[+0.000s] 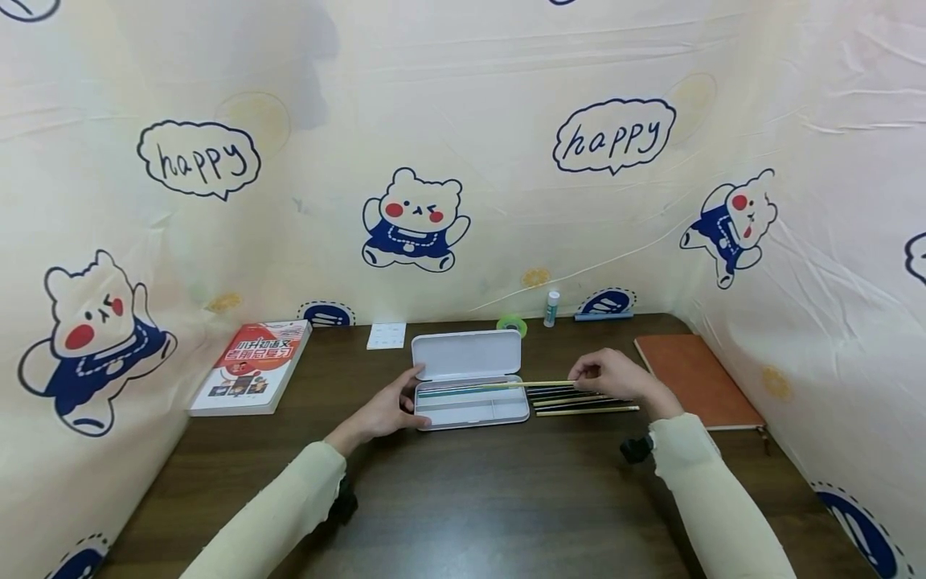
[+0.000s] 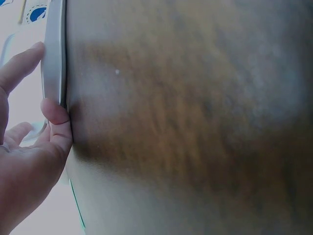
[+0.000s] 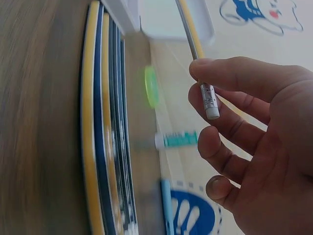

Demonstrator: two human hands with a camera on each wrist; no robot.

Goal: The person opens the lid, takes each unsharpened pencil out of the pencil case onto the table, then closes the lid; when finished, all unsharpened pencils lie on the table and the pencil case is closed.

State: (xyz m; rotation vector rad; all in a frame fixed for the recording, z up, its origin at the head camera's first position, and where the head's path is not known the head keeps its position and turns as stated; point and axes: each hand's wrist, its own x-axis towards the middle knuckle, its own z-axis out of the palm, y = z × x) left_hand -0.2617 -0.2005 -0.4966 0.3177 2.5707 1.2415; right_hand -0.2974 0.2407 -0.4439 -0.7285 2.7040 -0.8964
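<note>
An open white pencil case point(image 1: 470, 416) lies on the table with its lid point(image 1: 467, 354) tipped back. Several pencils point(image 1: 452, 391) are in its rear compartment, one of them bluish-green. My left hand point(image 1: 383, 410) holds the case by its left end, and the left wrist view shows the thumb and fingers against the side wall point(image 2: 55, 58). Between thumb and index finger, my right hand point(image 1: 615, 376) pinches a yellow-and-grey striped pencil point(image 3: 190, 27) near its white eraser end. That pencil reaches left over the case. Below the right hand, several striped pencils point(image 3: 90, 122) lie side by side.
At left lies a thick book point(image 1: 249, 370); at right, a brown notebook point(image 1: 698, 382). Behind the case are a white paper point(image 1: 387, 336), a green tape roll point(image 1: 512, 324), a glue stick point(image 1: 551, 309) and a blue stick-like item point(image 1: 604, 317) along the curtain.
</note>
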